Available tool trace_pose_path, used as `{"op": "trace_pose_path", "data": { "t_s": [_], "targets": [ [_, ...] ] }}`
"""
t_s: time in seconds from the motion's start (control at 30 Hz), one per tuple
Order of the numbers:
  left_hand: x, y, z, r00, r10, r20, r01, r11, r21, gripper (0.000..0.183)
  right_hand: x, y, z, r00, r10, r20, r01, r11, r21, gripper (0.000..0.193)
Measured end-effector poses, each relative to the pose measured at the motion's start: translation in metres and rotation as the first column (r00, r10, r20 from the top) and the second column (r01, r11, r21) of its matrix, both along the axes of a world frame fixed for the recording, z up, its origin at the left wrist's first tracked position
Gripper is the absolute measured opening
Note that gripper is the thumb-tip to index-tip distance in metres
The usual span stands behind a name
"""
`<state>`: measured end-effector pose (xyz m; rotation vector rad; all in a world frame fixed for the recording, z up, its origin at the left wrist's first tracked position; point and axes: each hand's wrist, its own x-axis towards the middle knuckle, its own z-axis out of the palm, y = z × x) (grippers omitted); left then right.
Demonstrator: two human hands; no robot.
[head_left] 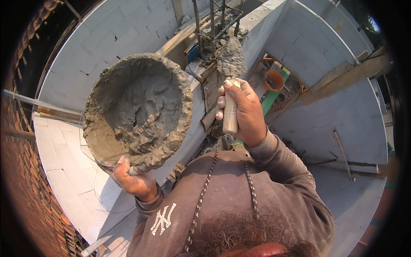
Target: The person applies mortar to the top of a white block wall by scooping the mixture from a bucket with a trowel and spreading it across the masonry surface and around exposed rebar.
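Note:
My left hand [133, 180] grips the near rim of a round bucket [100, 147], thumb over the edge, and holds it tilted toward me. Grey wet mortar [147, 113] lies inside it, and dried mortar cakes its rim. My right hand [248, 107] is closed round the pale wooden handle of a trowel [230, 113]. The trowel points away from me; a lump of mortar [231, 55] shows at its far end, beside the foot of several upright steel bars [212, 21]. Whether that lump sits on the blade or on the wall top I cannot tell.
Pale block walls [308, 47] rise at both sides. Lower down at the right, an orange bucket [274, 80] stands by a green plank [270, 99]. A wooden stick [343, 154] leans at the far right. Roof tiles [40, 192] lie at the left.

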<state>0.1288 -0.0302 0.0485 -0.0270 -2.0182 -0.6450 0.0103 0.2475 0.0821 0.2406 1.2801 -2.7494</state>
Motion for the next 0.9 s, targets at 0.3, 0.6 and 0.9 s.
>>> {"op": "trace_pose_path", "data": {
  "t_s": [0.3,0.6,0.9],
  "targets": [
    [0.009,-0.003,-0.033,0.998,0.057,-0.018,-0.050,0.958,0.282,0.020,-0.060,0.065,-0.016,0.980,0.154,-0.127,-0.059,0.832,0.551,0.039],
    [0.022,-0.008,-0.040,0.983,0.183,-0.022,-0.176,0.965,0.192,0.024,-0.115,0.146,0.004,0.695,0.659,-0.289,0.532,-0.200,0.823,0.040],
    [0.016,0.010,0.005,0.967,0.243,-0.076,-0.082,0.578,0.812,0.045,-0.151,0.163,-0.001,0.675,0.682,-0.284,0.432,-0.053,0.900,0.055]
  ]
}}
